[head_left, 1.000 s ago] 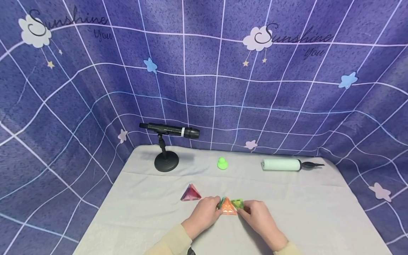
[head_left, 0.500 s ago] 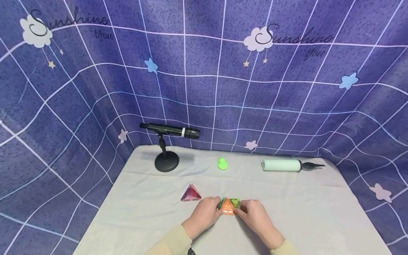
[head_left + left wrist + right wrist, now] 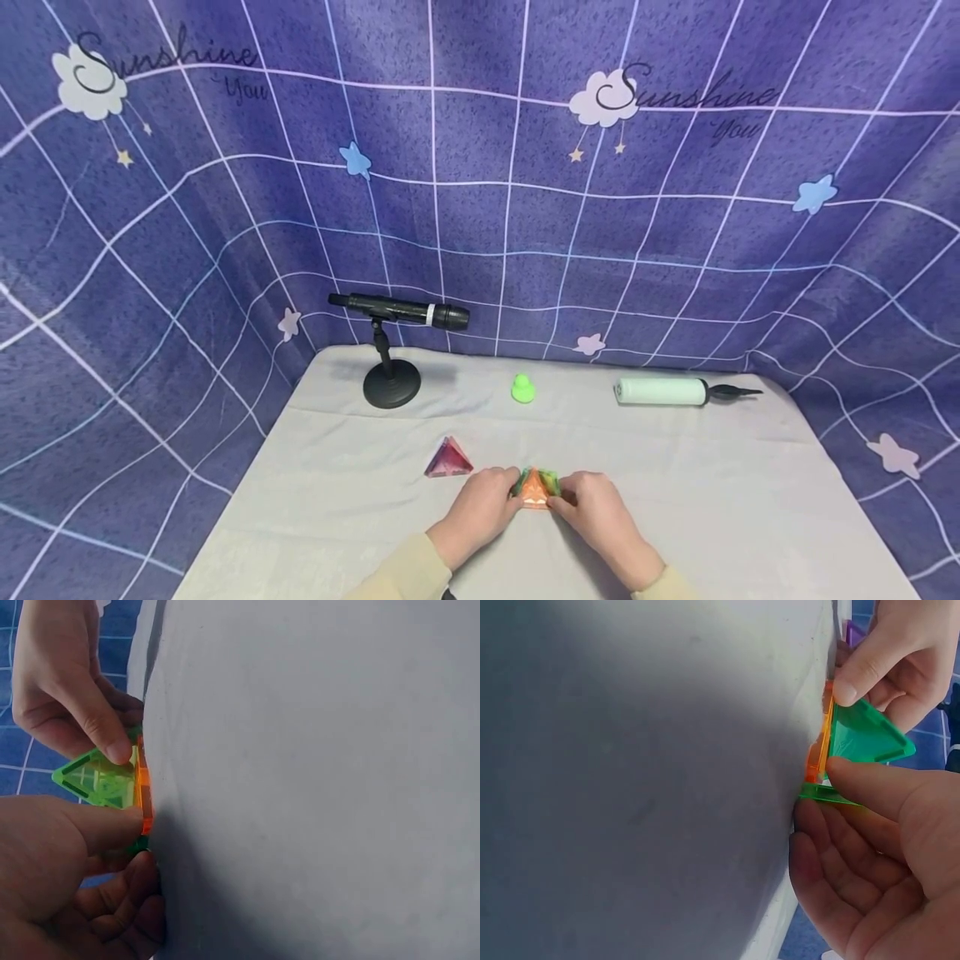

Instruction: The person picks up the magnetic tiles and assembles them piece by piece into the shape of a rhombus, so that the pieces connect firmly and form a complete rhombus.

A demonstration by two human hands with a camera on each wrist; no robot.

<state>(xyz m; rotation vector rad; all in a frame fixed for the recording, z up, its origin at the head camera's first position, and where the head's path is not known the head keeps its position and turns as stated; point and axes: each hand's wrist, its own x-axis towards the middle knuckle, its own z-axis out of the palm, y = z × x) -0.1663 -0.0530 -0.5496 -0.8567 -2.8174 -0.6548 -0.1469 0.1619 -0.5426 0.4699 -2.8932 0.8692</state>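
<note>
Between the hands, low in the head view, an orange triangular magnetic tile point(image 3: 535, 493) faces me as part of a small cluster standing on the cloth. A dark green triangular tile point(image 3: 866, 739) adjoins its left side. On its right, a light green tile point(image 3: 94, 778) leans up close against it. My left hand point(image 3: 486, 508) pinches the cluster's left side, thumb at the orange tile's edge. My right hand point(image 3: 602, 515) pinches the light green tile, its thumb point(image 3: 862, 780) near the orange tile's right edge. Some curled fingers hide the cluster's sides and back.
A pink and purple tile pyramid point(image 3: 449, 458) sits left of the cluster. Farther back are a black microphone on a stand point(image 3: 392, 385), a bright green toy duck point(image 3: 522, 389) and a pale green hand pump point(image 3: 662, 392). A purple grid curtain point(image 3: 480, 217) surrounds the white-covered table point(image 3: 750, 500).
My right hand has moved left, bringing the light green tile from lying out beside the orange one to close against it. My left hand has stayed at the cluster's left side.
</note>
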